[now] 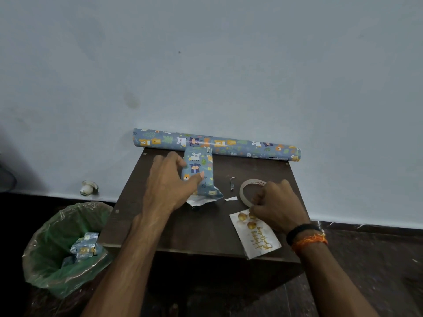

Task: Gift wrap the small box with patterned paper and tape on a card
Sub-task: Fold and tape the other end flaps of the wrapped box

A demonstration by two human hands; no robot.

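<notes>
Lying lengthwise on the dark brown counter (194, 229), the small box (199, 175) is already covered in blue animal-print paper, its near end loose and flared so the white underside shows. My left hand (170, 179) grasps it from the left, thumb pressed on top and fingers curled over the far side. My right hand (275, 203) is clenched around the near rim of the tape roll (248, 191), just right of the box (whether a strip is already lifted, I cannot tell). Beneath that hand lies the card (256, 234), white with gold balloons and gold lettering, overhanging the counter's front edge. Small paper scraps (231, 197) sit between box and tape. The wrapping paper roll (217, 145) rests against the wall, touching the box's far end. A green-lined bin (64, 243) stands on the floor at left, with paper offcuts inside.
</notes>
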